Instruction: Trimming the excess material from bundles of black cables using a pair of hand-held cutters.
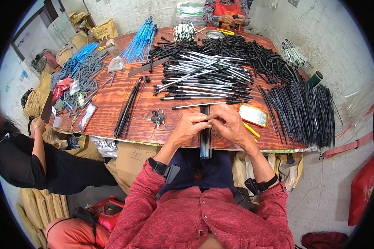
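We are gripping a bundle of thin dark rods (205, 137) at the near table (112, 99) edge, left hand (188, 128) and right hand (230, 124) both clamped on its upper end, fingertips meeting. Its long axis is running toward our lap, between both hands; neither is nearer. Keys (157, 118) are lying just left.

I am wearing a dark red patterned button shirt with sleeves pushed up, plus black wrist straps.

keys (157, 117) left of hands, tin (253, 114) right, rods (203, 79) behind
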The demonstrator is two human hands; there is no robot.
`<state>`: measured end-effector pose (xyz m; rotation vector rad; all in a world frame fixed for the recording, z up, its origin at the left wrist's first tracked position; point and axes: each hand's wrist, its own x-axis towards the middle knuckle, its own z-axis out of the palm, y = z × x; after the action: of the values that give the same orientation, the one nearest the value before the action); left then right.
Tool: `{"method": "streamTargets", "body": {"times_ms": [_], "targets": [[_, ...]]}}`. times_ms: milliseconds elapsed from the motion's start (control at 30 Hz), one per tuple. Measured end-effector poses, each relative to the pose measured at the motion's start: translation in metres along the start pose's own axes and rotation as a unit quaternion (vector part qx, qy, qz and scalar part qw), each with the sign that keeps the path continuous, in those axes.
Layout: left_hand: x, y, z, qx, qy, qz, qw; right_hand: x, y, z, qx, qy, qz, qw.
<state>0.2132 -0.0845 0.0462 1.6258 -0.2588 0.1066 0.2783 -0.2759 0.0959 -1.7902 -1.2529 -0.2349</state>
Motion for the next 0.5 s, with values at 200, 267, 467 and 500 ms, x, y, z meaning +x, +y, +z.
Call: {"method": "streamTargets", "body": {"times_ms": [200, 267, 467, 500], "targets": [[0.0007, -0.0079, -0.0024, 0.029, 0.005, 0.043, 0.999, -0.001, -0.0053, 0.0, 0.023, 0.001, 0.042, 0.999], [-0.0001, -0.0079, -0.0045, 0.029, 0.002, 0.036, 0.999, -0.001, -0.0046, 0.0014, 0.026, 0.004, 0.058, 0.998], [0.0006, -0.0009, -0.0055, 0.027, 0.016, 0.058, 0.998, -0.0027, -0.0001, 0.0017, 0.023, 0.01, 0.065, 0.998], [0.0005, -0.0012, -0.0069, 0.034, 0.017, 0.061, 0.997, -0.0018, -0.0015, 0.0023, 0.024, 0.015, 0.061, 0.998]]}}
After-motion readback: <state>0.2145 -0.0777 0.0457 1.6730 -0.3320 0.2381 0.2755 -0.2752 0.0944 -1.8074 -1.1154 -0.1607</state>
